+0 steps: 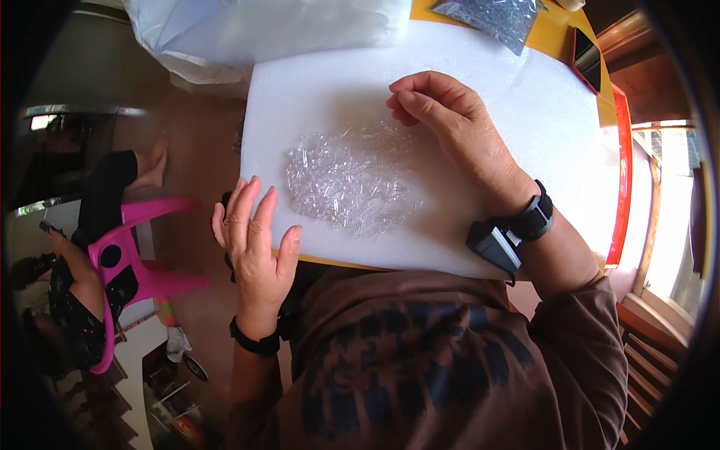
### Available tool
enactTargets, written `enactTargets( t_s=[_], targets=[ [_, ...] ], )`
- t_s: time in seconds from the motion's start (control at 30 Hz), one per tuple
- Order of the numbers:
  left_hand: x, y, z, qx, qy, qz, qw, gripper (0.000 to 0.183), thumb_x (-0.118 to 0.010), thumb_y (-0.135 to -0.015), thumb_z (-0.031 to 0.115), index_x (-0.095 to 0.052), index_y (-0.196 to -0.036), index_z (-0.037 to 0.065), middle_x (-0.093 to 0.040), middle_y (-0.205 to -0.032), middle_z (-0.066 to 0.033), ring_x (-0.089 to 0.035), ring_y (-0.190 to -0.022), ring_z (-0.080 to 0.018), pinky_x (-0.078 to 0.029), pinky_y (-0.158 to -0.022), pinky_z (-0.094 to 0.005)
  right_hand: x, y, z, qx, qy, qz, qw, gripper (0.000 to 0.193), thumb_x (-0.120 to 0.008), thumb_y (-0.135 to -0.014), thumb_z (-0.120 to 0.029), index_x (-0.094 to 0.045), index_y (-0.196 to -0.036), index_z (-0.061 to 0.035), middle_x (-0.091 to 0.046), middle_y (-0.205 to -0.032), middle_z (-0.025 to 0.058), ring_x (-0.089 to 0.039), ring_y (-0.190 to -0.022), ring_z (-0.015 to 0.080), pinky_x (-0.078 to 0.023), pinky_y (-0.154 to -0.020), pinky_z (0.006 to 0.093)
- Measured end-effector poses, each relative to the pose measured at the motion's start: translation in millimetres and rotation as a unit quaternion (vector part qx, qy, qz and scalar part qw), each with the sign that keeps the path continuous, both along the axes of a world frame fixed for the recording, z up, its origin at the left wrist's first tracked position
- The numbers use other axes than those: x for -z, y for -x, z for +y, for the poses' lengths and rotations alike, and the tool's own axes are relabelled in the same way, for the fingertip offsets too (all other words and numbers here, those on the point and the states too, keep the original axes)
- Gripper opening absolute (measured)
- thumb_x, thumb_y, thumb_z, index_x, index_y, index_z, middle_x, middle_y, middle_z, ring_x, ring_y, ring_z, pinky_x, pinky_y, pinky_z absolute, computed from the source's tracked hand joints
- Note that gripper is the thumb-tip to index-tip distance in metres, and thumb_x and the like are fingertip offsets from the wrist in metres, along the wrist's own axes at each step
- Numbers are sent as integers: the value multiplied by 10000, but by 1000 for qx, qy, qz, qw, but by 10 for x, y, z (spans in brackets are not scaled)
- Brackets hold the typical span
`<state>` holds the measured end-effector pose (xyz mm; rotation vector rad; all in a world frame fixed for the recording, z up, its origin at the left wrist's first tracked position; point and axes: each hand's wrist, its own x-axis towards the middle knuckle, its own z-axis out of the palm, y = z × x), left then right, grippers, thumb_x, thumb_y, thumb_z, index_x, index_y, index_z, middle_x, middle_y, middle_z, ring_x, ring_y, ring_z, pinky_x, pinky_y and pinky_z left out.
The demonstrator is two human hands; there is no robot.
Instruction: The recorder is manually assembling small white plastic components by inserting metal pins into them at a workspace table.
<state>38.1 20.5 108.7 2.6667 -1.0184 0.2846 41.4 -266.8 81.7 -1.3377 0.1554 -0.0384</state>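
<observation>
- A heap of small clear plastic tubes (349, 184) is spread on a white foam sheet (450, 67) that covers the orange-edged desk (621, 180); the heap lies between the two hands
- The left hand (255, 244) is laid flat and released at the sheet's near left edge, just beside the heap; nothing is grasped
- The right hand (442, 120) is curled at the heap's far right edge, fingertips pinched together; whether a tube is held cannot be told
- A clear bag of similar pieces (491, 16) is seen at the far edge of the desk
</observation>
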Motion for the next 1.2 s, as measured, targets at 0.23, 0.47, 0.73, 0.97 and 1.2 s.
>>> enactTargets(
  t_s=[0.23, 0.47, 0.73, 0.97, 1.2],
  targets=[
    [424, -24, 464, -220, 214, 100, 947, 375, -488, -976, 214, -501, -1253, -40, -509, -1299, -147, -486, -1190, -219, -350, -1013, -297, 7, -6, 41, 21, 45, -14, 999, 228, -559, -953, -191, -622, -1080, -12, -653, -948, 58, -600, -907, 117, -474, -871, 253],
    [517, -271, 461, -284, 385, 387, 789, 503, -513, -960, 410, -567, -1176, -40, -605, -1125, -89, -528, -1041, -132, -394, -929, -266, -214, 218, 95, 26, 211, -26, 977, 343, -633, -898, -199, -583, -1172, 2, -645, -1090, 94, -590, -1039, 184, -459, -920, 322],
    [690, -341, 460, -241, 453, 411, 753, 480, -530, -958, 384, -571, -1161, -49, -602, -1123, -81, -526, -1051, -128, -389, -944, -277, -326, 1502, 36, -4, 610, -101, 786, 854, -811, -671, -396, -416, -1369, -102, -429, -1370, 203, -414, -1279, 371, -353, -1045, 501],
    [696, -471, 359, -257, 478, 386, 746, 415, -557, -949, 348, -590, -1100, -38, -600, -1083, -59, -522, -1028, -118, -387, -934, -276, 149, 1894, -90, -25, 764, -37, 643, 1009, -838, -534, -355, -374, -1400, -122, -345, -1453, 163, -312, -1357, 347, -217, -1122, 531],
    [869, -780, 175, -224, 495, 386, 745, 459, -577, -933, 396, -607, -1090, -34, -610, -997, -35, -519, -918, -95, -409, -834, -240, 195, 1637, -196, 14, 772, -7, 635, 1011, -864, -460, -196, -421, -1367, -145, -398, -1428, 97, -352, -1341, 301, -259, -1127, 486]
  ],
)
